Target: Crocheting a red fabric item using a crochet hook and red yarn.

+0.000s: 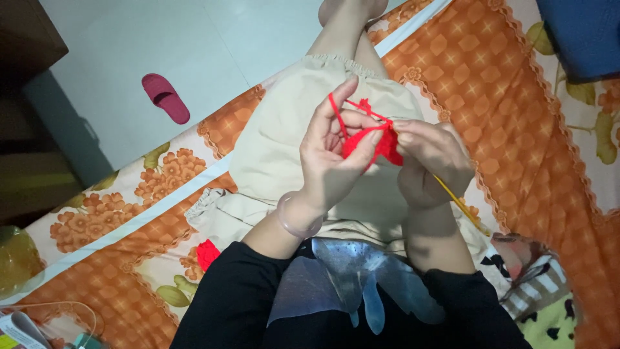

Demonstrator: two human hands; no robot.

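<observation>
Two hands meet over the lap, both on one red crochet piece (378,143). Left hand (332,152) palm toward the camera, thumb and fingers (369,143) pinched together on the left edge of the piece; red yarn (337,111) runs up over the raised index finger and across to the work. Clear bangle (294,220) on the left wrist. Right hand (434,161) just beside it, fingers curled shut around a yellow crochet hook (460,203); the hook's shaft sticks out below the hand toward the lower right, its tip is hidden in the red work. Piece held above the beige shorts (284,139), not resting on them.

Person sits on a bed with an orange flowered sheet (504,90), black sleeves in the foreground. Small red crocheted bit (208,253) lies on the sheet by the left elbow, well apart from the hands. Pink slipper (166,97) on the pale floor (116,39) at upper left. Blue cloth (584,32) in the top right corner. Patterned cloth (539,287) at lower right, details unclear.
</observation>
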